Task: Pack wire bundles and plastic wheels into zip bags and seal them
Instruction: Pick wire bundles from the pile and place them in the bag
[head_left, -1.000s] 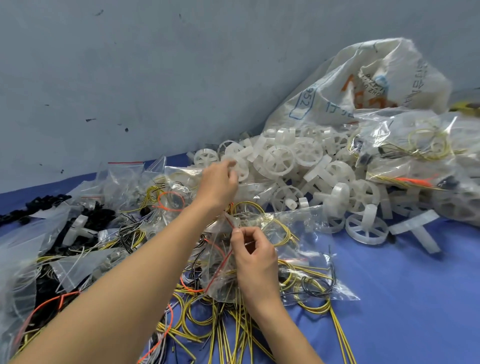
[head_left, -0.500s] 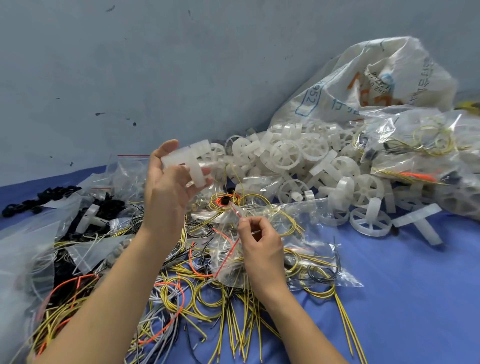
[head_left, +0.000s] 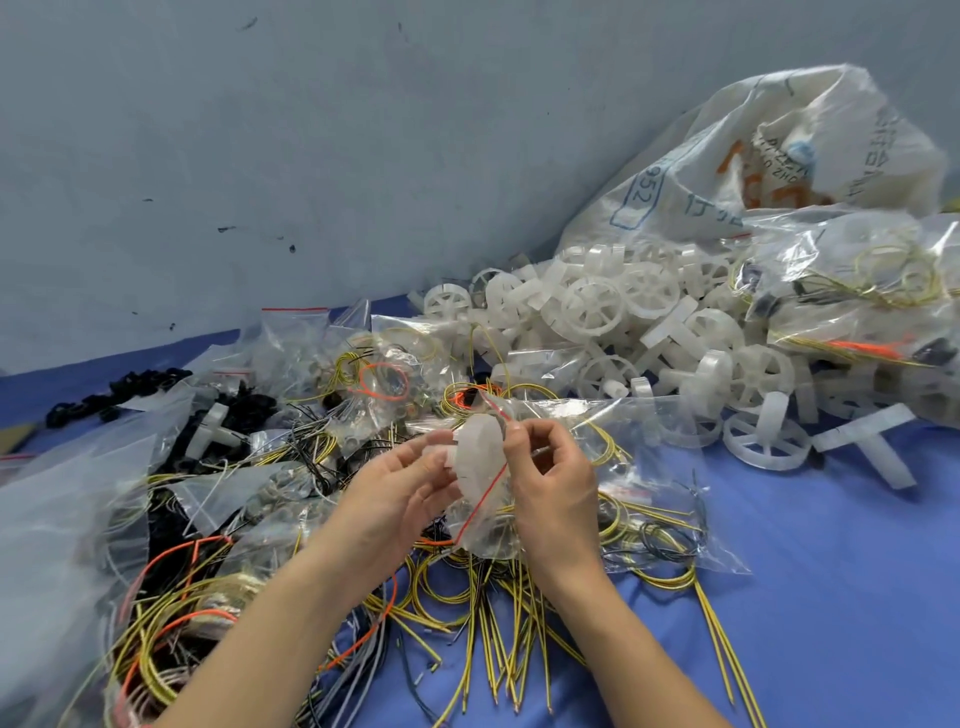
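My left hand (head_left: 400, 493) grips a white plastic wheel (head_left: 478, 452) and holds it at the mouth of a small clear zip bag (head_left: 485, 525) with a red seal line. My right hand (head_left: 550, 483) pinches the bag's upper edge just right of the wheel. The bag hangs between both hands above a tangle of yellow, orange and black wire bundles (head_left: 467, 597). A heap of loose white wheels (head_left: 623, 332) lies behind, to the right.
Empty and filled zip bags (head_left: 311, 353) lie scattered on the blue table (head_left: 831, 597) at left. Packed bags (head_left: 857, 296) and a large white sack (head_left: 779, 156) pile up at the right. Small black parts (head_left: 119, 389) lie at the far left. A grey wall stands behind.
My left hand took a white wheel from the heap, lifted it, then brought it down to the bag held by my right hand.
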